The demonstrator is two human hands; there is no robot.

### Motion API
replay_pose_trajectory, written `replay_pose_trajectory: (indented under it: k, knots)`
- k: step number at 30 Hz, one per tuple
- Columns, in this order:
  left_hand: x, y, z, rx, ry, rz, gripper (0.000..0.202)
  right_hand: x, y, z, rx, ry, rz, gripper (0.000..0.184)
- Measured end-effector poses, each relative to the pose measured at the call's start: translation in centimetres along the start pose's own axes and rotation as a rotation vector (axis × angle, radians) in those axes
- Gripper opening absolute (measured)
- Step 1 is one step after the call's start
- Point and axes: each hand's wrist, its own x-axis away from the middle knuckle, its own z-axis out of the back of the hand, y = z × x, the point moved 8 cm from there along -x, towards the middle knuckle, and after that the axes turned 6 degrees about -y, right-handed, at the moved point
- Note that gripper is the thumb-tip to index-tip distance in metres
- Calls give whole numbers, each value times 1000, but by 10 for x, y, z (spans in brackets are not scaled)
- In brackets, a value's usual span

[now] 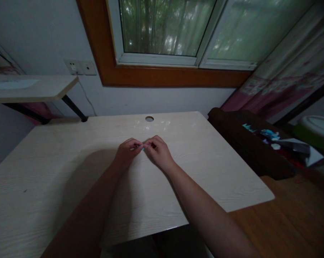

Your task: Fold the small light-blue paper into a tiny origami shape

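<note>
My left hand (128,152) and my right hand (158,151) meet over the middle of the pale wood-grain desk (205,157). Both are closed in a pinch, fingertips nearly touching. Between them shows a tiny light-blue piece (143,148), mostly covered by the fingers. Its kind is too small to make out. The left fingers seem to pinch its left side, the right thumb and fingertips its right side. Both forearms reach in from the front edge of the desk.
A round cable hole (149,119) lies behind my hands. At the left stands a raised shelf (57,91) on black legs. Right of the desk, a dark wooden bench (248,143) bears blue scraps (270,134) and a green container (316,130). A window is behind.
</note>
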Motion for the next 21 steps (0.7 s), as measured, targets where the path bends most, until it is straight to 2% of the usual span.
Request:
replay_pose_trajectory:
  k: [5,11,21]
  knots:
    - [0,3,-1,3,-15,-44,8,0,2,0,-1,1,4,5]
    - [1,3,-1,-28,-11,-18,8,1,2,2,10,0,-18,11]
    - [0,8,-1,-53,-7,-32,7,1,-3,1,62,-87,38,13]
